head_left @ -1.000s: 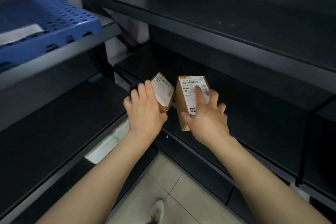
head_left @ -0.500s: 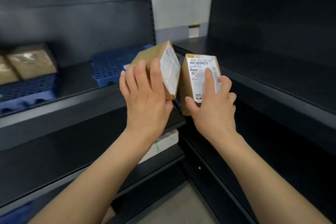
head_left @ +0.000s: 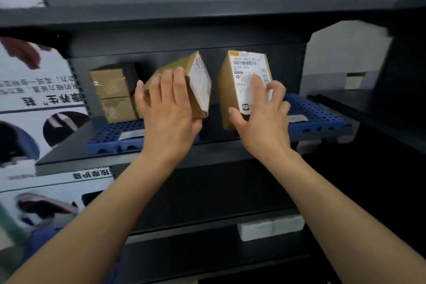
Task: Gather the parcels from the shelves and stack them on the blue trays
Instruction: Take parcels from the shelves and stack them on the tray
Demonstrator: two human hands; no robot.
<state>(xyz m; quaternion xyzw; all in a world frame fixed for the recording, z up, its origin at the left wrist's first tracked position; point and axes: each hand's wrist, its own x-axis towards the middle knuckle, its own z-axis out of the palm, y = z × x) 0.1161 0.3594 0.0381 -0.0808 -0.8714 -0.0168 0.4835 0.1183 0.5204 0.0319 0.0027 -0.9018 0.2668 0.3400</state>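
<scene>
Gripping tilted parcel (head_left: 198, 76), left hand (head_left: 166, 110); upright parcel (head_left: 242, 76), right hand (head_left: 262, 120); boxes (head_left: 113, 92) on blue tray (head_left: 108, 138).

Matt board on the tilted brown cardboard parcel (head_left: 177, 64), faced with a smooth white paper label (head_left: 201, 78). Same dull board on the upright brown cardboard parcel (head_left: 224, 94), under a printed white paper sticker (head_left: 250, 69) (faint sheen). Moulded, lightly glossy plastic in the left blue perforated tray (head_left: 108, 136) and the right blue perforated tray (head_left: 315, 113). Matt dark grey painted metal for the shelf (head_left: 207, 152). Shiny clear tape across the stacked brown cardboard boxes (head_left: 113, 90).
</scene>
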